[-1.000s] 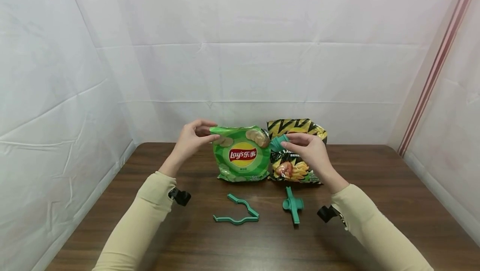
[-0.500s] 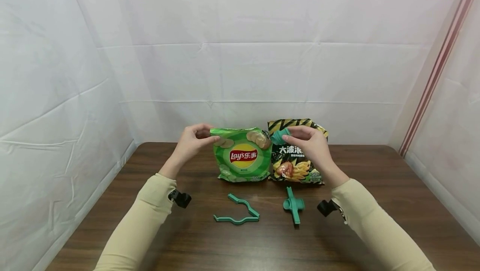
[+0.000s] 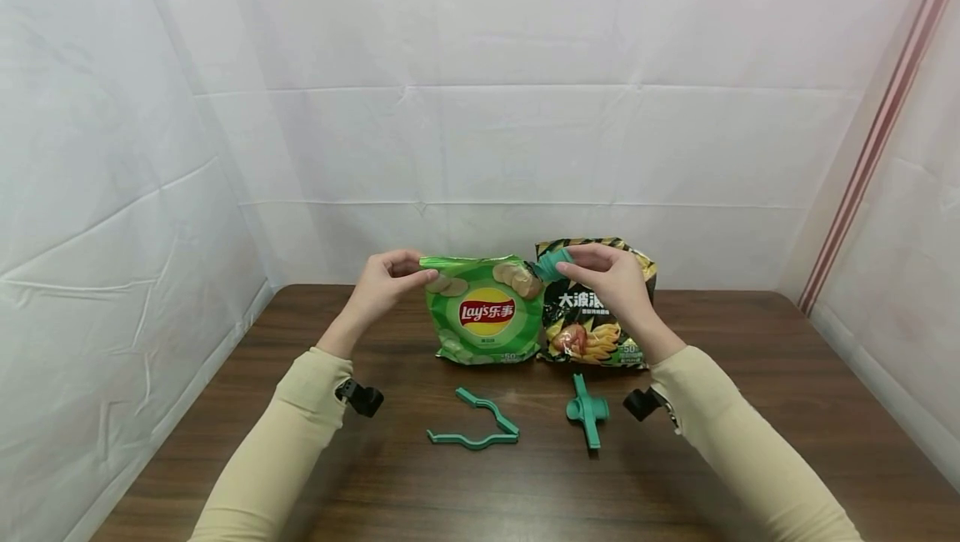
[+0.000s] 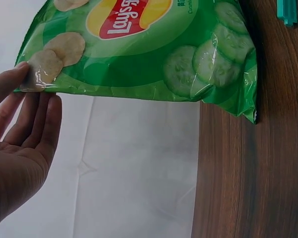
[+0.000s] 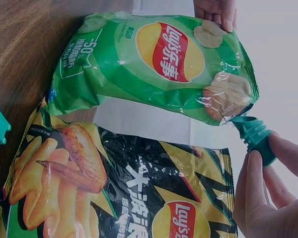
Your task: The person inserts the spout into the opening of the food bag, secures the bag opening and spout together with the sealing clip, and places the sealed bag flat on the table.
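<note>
While left fingers [image 4: 9,82] pinch the green bag [image 3: 487,342] at its top-left corner, right fingers [image 5: 256,173] grip the teal piece [image 5: 258,138] by its top-right corner, narrow end bagward; contact unclear.

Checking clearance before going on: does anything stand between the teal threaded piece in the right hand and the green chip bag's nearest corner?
Nothing visible does. The right hand holds the teal threaded piece right by the corner of the green chip bag; contact is unclear. The black-and-yellow bag stands behind the piece, not between.
</note>
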A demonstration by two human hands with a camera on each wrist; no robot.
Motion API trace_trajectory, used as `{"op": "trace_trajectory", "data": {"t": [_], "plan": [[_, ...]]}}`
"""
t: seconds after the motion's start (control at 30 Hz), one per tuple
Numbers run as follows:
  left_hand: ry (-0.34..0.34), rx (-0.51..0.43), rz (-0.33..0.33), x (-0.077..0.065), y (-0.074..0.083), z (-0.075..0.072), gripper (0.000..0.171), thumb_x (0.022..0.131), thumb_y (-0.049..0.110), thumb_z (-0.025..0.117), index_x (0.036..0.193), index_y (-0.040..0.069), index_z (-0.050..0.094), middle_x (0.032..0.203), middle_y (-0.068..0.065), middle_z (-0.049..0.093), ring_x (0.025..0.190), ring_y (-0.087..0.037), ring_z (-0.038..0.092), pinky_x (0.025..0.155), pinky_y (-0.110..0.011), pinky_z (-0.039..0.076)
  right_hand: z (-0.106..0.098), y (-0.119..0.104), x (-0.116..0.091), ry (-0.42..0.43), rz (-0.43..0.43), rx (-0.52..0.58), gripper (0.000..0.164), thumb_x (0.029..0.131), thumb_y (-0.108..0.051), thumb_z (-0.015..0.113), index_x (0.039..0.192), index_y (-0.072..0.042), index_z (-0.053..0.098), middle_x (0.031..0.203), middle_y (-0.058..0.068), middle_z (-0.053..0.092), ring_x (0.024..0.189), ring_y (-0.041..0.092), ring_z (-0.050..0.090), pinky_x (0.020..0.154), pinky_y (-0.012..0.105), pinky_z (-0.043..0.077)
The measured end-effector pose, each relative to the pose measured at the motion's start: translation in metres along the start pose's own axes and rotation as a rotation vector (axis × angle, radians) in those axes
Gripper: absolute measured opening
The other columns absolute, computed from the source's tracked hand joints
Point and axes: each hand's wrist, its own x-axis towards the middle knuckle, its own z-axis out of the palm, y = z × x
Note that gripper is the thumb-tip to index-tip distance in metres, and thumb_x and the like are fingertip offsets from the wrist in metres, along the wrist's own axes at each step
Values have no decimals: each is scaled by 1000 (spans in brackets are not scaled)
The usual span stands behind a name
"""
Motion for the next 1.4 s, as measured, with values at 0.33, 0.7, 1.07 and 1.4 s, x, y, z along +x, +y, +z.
{"op": "trace_trajectory", "data": {"t": [0.33,0.7,1.07,1.4], "plan": [[-7,-4,-3,-8,11,0,23,90,15,66,105,-2,66,94,-11,70,87,-17,64,77,-27,48,3,-2,2,-28,8,17,43,83,-35,73,120,-13,65,116,14,66,110,27,60,93,44,48],[3,-29,-23,-9,10,-2,24,90,15,66,106,-3,66,90,-1,69,80,-9,60,70,-26,45,6,-4,3,-82,5,22,43,85,-32,72,121,-11,64,119,16,64,113,29,58,96,45,46],[20,-19,-48,-11,10,-4,25,90,17,66,105,-3,66,88,-1,69,73,-11,54,63,-26,41,10,-2,3,-115,0,40,41,85,-30,72,120,-11,65,121,15,64,113,29,58,96,46,46],[22,-26,-47,-13,10,-5,24,90,18,66,104,-2,66,86,-2,69,67,-7,51,60,-26,40,13,1,4,-114,-39,4,42,83,-35,73,120,-16,66,120,10,65,111,25,60,93,44,48]]}}
